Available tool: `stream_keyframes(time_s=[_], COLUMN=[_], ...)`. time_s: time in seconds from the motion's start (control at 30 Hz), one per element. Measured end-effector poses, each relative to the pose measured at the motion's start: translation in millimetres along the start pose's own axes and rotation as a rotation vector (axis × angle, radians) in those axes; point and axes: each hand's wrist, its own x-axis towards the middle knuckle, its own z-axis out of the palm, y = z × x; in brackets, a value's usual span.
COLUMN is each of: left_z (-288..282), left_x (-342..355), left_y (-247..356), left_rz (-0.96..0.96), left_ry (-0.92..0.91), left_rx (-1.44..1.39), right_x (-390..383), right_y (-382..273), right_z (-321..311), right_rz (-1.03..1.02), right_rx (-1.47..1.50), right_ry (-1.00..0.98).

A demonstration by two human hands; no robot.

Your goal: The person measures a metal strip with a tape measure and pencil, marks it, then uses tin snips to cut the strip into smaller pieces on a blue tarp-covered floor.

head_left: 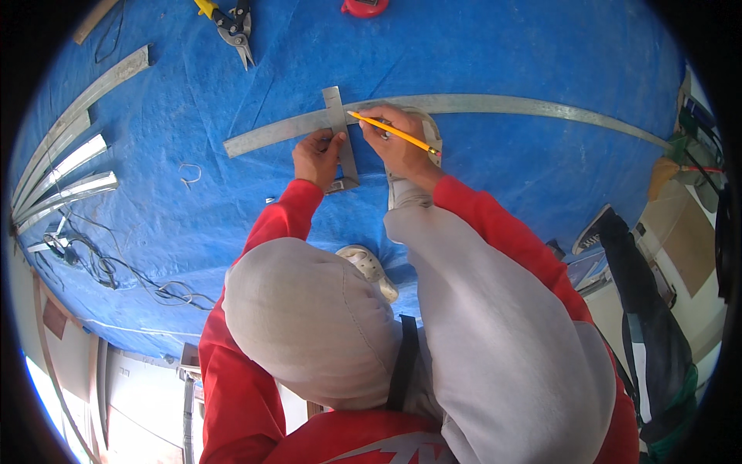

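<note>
A long thin metal strip [495, 104] lies crosswise on the blue sheet in front of me. Over it, at roughly a right angle, is a metal try square [335, 104]. My left hand [315, 161] is closed on the square's edge, thumb and fingers pressed to its blade. In my right hand [408, 155] is a yellow pencil [398, 134], its tip at the right edge of the blade above the strip. That hand rests near the strip, beside my shoe [430, 131].
Tin snips [234, 31] lie at the far left, and a red object [365, 6] sits at the far edge. Several metal profiles [85, 147] are stacked on the left, with tangled cables [108, 271] nearer me. Another person's leg [645, 309] is at the right.
</note>
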Motion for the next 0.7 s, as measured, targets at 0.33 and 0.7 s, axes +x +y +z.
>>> stream_keyframes(time_s=[0.33,0.7], left_z=[-1.6,-2.4], left_x=[1.8,1.2], left_y=[-1.9,-1.3], left_rz=[0.030,0.044], left_ry=[-0.017,-0.026], left_rx=[0.015,0.025], right_x=[0.4,0.2], right_y=[4.4,5.8], right_z=[-0.4,1.4], right_rz=[-0.112,-0.129], right_rx=[-0.082,-0.158], right_ry=[-0.026,-0.052])
